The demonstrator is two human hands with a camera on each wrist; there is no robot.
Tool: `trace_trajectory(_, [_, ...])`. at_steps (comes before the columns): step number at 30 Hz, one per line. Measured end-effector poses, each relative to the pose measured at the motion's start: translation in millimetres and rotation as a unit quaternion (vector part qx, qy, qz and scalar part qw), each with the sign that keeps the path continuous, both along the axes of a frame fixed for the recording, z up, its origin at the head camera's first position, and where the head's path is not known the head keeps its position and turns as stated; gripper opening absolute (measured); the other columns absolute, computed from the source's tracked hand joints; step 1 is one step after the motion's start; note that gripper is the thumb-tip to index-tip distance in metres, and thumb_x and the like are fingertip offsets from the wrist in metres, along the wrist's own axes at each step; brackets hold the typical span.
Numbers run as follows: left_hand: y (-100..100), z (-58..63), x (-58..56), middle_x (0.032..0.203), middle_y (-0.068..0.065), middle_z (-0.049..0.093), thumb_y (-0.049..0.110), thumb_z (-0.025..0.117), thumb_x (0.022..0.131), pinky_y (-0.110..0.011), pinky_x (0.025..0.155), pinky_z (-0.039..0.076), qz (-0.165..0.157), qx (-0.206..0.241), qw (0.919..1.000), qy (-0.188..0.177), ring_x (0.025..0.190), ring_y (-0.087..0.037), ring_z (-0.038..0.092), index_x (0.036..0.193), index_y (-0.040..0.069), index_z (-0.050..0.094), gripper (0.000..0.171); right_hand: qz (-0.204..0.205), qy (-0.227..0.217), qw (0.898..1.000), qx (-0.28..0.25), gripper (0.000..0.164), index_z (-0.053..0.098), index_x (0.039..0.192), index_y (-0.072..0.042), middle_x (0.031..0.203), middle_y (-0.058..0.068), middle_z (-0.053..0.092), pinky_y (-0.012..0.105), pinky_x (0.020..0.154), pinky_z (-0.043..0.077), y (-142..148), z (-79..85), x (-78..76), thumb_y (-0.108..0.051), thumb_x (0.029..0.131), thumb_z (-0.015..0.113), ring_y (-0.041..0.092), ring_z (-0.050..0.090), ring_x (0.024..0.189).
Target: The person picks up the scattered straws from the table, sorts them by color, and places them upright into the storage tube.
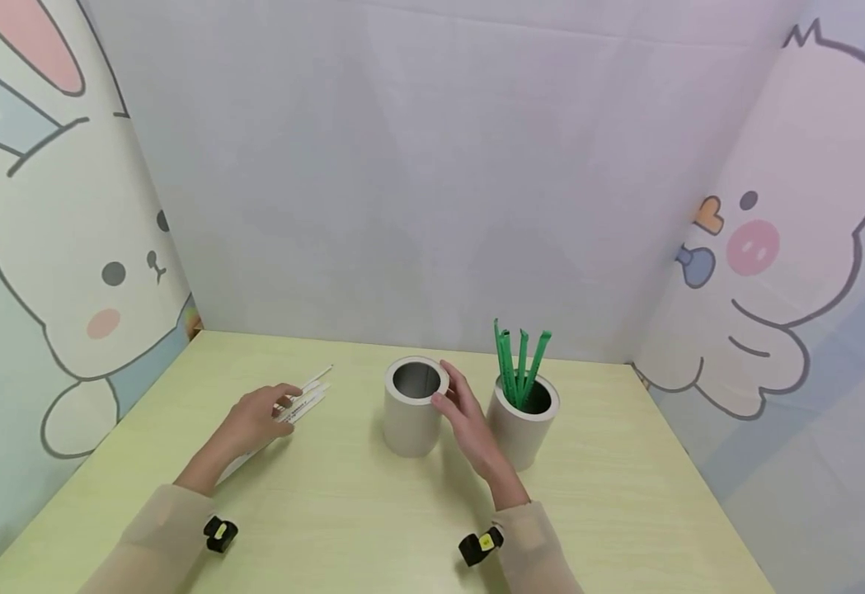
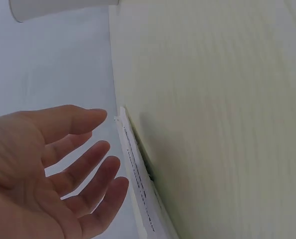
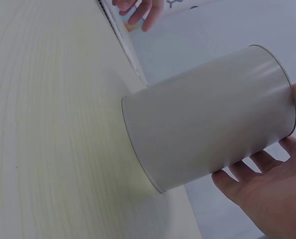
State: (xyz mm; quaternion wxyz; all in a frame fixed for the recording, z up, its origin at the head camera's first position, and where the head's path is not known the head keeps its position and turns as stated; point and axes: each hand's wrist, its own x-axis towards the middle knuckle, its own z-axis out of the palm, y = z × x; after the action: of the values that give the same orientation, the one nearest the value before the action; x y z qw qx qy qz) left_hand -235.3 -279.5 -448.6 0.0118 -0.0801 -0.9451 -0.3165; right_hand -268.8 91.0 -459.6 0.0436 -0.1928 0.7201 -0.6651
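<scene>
My left hand (image 1: 252,421) is over a few long white paper-wrapped sticks (image 1: 309,403) lying on the table. Its fingers are loosely bent and spread. In the left wrist view, a gap shows between the fingertips and the wrapped sticks, which carry printed lettering. My right hand (image 1: 471,422) holds the side of a white cylindrical container (image 1: 410,429) in the middle of the table. The right wrist view shows several fingertips against the wall of this container (image 3: 208,119), with the thumb by its rim. Its dark interior is partly visible from above.
Just right of my right hand stands a second white cylindrical container (image 1: 517,437), with several green sticks (image 1: 524,363) upright in it. The pale wood-grain table (image 1: 358,528) meets a white cloth backdrop (image 1: 402,206) behind. Cartoon-printed sheets (image 1: 796,190) hang on both sides.
</scene>
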Motion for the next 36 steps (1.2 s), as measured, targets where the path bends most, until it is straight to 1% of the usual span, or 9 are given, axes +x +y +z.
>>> trace_trajectory(3, [-2,-1.3,1.2,0.119,-0.023,0.071,0.0,0.079,0.086,-0.056,0.086,0.057,0.003,-0.017,0.9998,-0.012,0.106,-0.04,0.067,0.136,-0.004,0.063,0.053,0.001,0.0,1.0,0.0,0.063,0.026,0.169,-0.021,0.171,0.01,0.033,0.06,0.128,0.024,0,0.5,0.0,-0.029,0.112,0.053,0.035,0.032,0.157])
trace_trajectory(7, [-1,-2.3,1.4,0.107,-0.016,0.072,-0.004,0.079,0.081,-0.05,0.081,0.055,0.005,-0.046,0.9987,-0.021,0.095,-0.031,0.065,0.128,-0.004,0.068,0.048,0.001,-0.002,1.0,-0.001,0.064,0.026,0.169,-0.021,0.171,0.01,0.032,0.06,0.128,0.023,0,0.8,0.1,-0.03,0.112,0.054,0.036,0.031,0.158])
trace_trajectory(11, [0,-4.2,0.6,0.1,-0.012,0.07,-0.008,0.076,0.078,-0.044,0.076,0.053,0.006,-0.074,0.9971,-0.017,0.087,-0.026,0.061,0.121,-0.003,0.072,0.044,0.002,-0.004,1.0,0.0,0.064,0.027,0.169,-0.022,0.171,0.01,0.033,0.06,0.128,0.023,1,0.9,-0.3,-0.031,0.112,0.055,0.037,0.031,0.157])
trace_trajectory(13, [0,-5.5,0.3,0.099,-0.011,0.07,-0.01,0.074,0.077,-0.042,0.074,0.052,0.009,-0.078,0.9968,-0.014,0.085,-0.025,0.059,0.119,-0.002,0.073,0.042,0.003,-0.006,1.0,0.002,0.064,0.028,0.168,-0.023,0.17,0.01,0.033,0.061,0.128,0.023,1,0.8,-0.7,-0.031,0.112,0.055,0.037,0.031,0.157])
trace_trajectory(17, [1,-7.6,-1.2,0.096,-0.01,0.069,-0.012,0.072,0.078,-0.038,0.07,0.049,0.016,-0.077,0.9967,-0.018,0.083,-0.024,0.057,0.118,-0.001,0.074,0.042,0.005,-0.008,1.0,0.004,0.063,0.028,0.168,-0.024,0.171,0.01,0.033,0.061,0.128,0.023,1,0.4,-1.0,-0.031,0.112,0.055,0.038,0.03,0.158])
trace_trajectory(20, [4,-6.4,-1.6,0.092,-0.008,0.067,-0.014,0.071,0.078,-0.036,0.067,0.047,0.019,-0.076,0.9968,-0.02,0.08,-0.023,0.056,0.117,-0.001,0.074,0.041,0.005,-0.006,1.0,0.0,0.063,0.029,0.168,-0.023,0.17,0.009,0.034,0.06,0.128,0.024,1,0.1,-1.1,-0.03,0.111,0.056,0.037,0.031,0.157])
trace_trajectory(27, [8,-6.8,-0.7,0.085,-0.005,0.065,-0.013,0.069,0.083,-0.033,0.065,0.042,0.017,-0.084,0.9962,-0.009,0.074,-0.02,0.052,0.115,0.001,0.075,0.035,0.004,-0.005,1.0,-0.002,0.063,0.029,0.168,-0.022,0.17,0.01,0.034,0.06,0.128,0.024,1,1.3,-0.6,-0.028,0.111,0.056,0.037,0.032,0.157])
trace_trajectory(31, [9,-8.5,-0.9,0.082,-0.003,0.063,-0.013,0.069,0.083,-0.032,0.063,0.039,0.014,-0.082,0.9965,-0.006,0.071,-0.019,0.05,0.111,0.002,0.074,0.033,0.005,-0.005,1.0,0.001,0.063,0.028,0.168,-0.023,0.171,0.009,0.032,0.06,0.129,0.023,1,1.2,-0.8,-0.029,0.111,0.055,0.037,0.03,0.158])
trace_trajectory(36, [10,-10.2,-2.9,0.085,-0.007,0.067,-0.012,0.07,0.083,-0.032,0.063,0.044,0.005,-0.072,0.9974,0.009,0.071,-0.017,0.053,0.112,0.001,0.075,0.032,0.007,-0.005,1.0,0.002,0.064,0.028,0.168,-0.023,0.171,0.009,0.032,0.06,0.128,0.023,1,0.7,-0.9,-0.031,0.111,0.056,0.037,0.03,0.158])
